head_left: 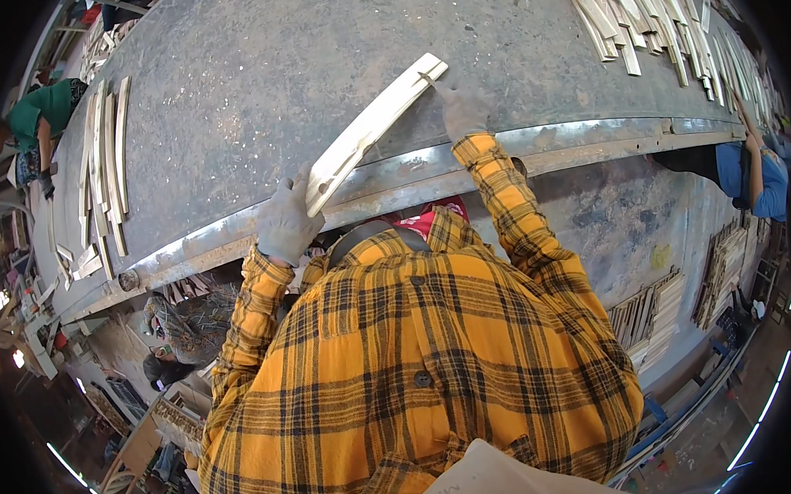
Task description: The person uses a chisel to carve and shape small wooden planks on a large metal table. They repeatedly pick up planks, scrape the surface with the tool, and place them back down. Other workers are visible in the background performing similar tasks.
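A pale wooden strip (374, 126) with a dark knot hole and a rough notch along one edge slants over the grey worktable, its lower end toward me. My left hand (287, 223), in a grey glove, grips that lower end at the table's front edge. My right hand (464, 110), gloved likewise, is closed beside the strip's far end. A thin, dark, pointed piece (429, 79) sticks out from its fingers and meets the strip's face; its kind cannot be made out, as the glove hides the rest.
The worktable (299, 66) has a metal-faced front edge (576, 135) and scattered chips. Several wooden strips (109, 162) lie at the left; more strips (641, 15) are piled far right. A person in green (41, 117) stands at the left end, another in blue (768, 187) at the right.
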Demonstrator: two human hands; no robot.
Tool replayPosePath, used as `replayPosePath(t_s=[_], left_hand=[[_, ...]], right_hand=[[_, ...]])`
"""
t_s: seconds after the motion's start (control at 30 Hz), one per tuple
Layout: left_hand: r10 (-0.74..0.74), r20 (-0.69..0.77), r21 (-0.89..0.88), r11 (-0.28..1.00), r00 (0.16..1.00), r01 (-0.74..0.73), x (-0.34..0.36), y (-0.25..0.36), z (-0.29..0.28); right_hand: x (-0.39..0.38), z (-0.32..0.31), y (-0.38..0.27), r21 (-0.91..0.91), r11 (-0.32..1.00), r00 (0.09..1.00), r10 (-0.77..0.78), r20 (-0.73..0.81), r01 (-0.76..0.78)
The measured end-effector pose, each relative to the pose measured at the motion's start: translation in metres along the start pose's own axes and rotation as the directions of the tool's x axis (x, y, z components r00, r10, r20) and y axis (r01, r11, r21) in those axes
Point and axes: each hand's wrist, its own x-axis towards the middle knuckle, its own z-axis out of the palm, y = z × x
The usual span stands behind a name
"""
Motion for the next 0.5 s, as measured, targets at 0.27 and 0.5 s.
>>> replayPosePath(t_s=[0.27,0.5], left_hand=[[0.003,0.013,0.025,1.000,1.000,-0.003,0.004,0.001,0.000],[0.036,-0.023,0.016,0.999,0.999,-0.035,0.008,-0.001,0.004]], right_hand=[[0.002,-0.025,0.009,0.017,1.000,0.998,0.020,0.051,-0.021],[0.004,-0.008,0.019,0.324,0.946,1.000,-0.018,0.016,0.011]])
